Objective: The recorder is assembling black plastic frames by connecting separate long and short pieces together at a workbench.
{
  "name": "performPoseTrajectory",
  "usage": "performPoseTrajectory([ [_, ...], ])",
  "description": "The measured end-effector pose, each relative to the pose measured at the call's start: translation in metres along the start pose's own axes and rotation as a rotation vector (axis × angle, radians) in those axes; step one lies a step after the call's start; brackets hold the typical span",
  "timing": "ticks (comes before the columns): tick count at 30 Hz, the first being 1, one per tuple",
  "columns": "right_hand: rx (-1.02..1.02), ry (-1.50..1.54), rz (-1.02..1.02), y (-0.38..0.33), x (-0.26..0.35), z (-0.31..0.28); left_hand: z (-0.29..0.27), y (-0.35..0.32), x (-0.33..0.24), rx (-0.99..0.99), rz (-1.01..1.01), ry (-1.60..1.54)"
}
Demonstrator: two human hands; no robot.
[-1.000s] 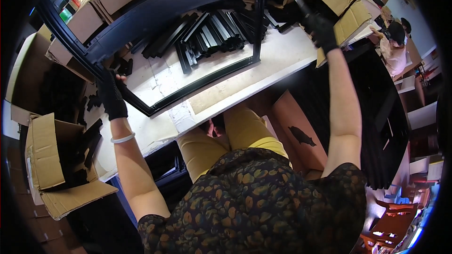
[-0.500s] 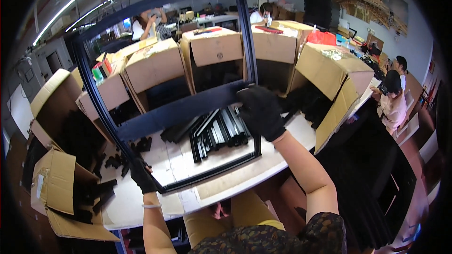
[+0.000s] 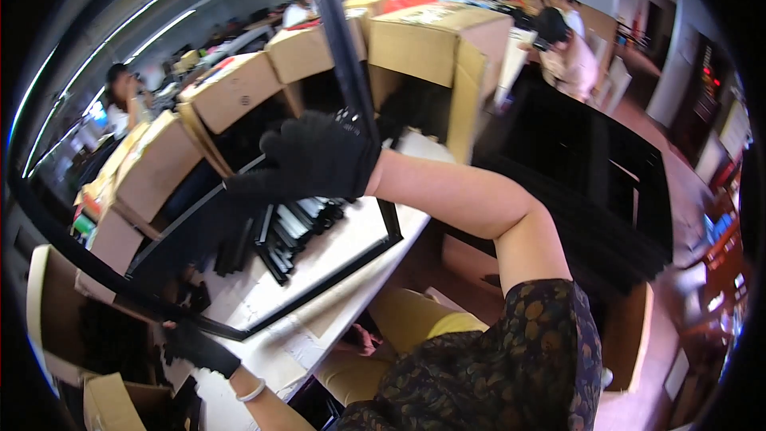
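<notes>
A large black rectangular frame (image 3: 327, 294) with a crossbar stands tilted over the white worktable. My left hand (image 3: 198, 349), in a black glove with bare fingertips, is closed on its lower left corner. Higher up, my black-gloved right hand (image 3: 315, 156) grips it where the crossbar meets the right upright, covering that joint. The glove and the crossbar are smeared by motion. Behind the frame, a pile of glossy black strips (image 3: 299, 227) lies on the worktable (image 3: 363, 259).
Cardboard boxes (image 3: 239, 96) with dark contents curve around the table's far side. To the right rests a stack of large black panels or frames (image 3: 574, 168). Two people (image 3: 570, 48) are beyond it, and another person (image 3: 124, 100) is at the far left.
My view has swung to the right, so the boxes sit further left. The frame has come closer and tilted, with both hands still on it.
</notes>
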State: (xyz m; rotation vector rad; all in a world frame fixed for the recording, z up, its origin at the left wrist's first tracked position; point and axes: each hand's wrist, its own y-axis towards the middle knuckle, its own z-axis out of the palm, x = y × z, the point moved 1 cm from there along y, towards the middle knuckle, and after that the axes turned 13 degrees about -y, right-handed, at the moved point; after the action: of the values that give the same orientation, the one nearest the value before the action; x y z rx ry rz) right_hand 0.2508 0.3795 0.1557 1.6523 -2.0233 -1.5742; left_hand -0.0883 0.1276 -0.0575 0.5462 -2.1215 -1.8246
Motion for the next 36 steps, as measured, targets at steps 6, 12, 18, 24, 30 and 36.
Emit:
performPoseTrajectory([
  [6,0.004,-0.391,0.240,-0.046,-0.051,-0.121,-0.098,0.124,-0.149,0.175,-0.319,-1.143],
  [12,0.090,-1.028,0.653,-0.120,-0.149,-0.260,-0.138,0.207,-0.251,0.674,0.975,-1.845],
  [18,0.377,-1.130,0.768,-0.242,-0.257,-0.365,-0.150,0.184,-0.238,0.791,0.724,-1.894],
  [24,0.803,-1.223,0.778,-0.444,-0.364,-0.414,-0.144,0.173,-0.238,0.792,0.576,-2.017],
  [30,1.288,-0.978,1.183,-0.558,-0.351,-0.398,-0.149,0.172,-0.250,0.861,0.449,-2.108],
  [36,1.279,-0.741,1.249,-0.587,-0.330,-0.250,-0.129,0.174,-0.283,0.984,0.425,-2.093],
])
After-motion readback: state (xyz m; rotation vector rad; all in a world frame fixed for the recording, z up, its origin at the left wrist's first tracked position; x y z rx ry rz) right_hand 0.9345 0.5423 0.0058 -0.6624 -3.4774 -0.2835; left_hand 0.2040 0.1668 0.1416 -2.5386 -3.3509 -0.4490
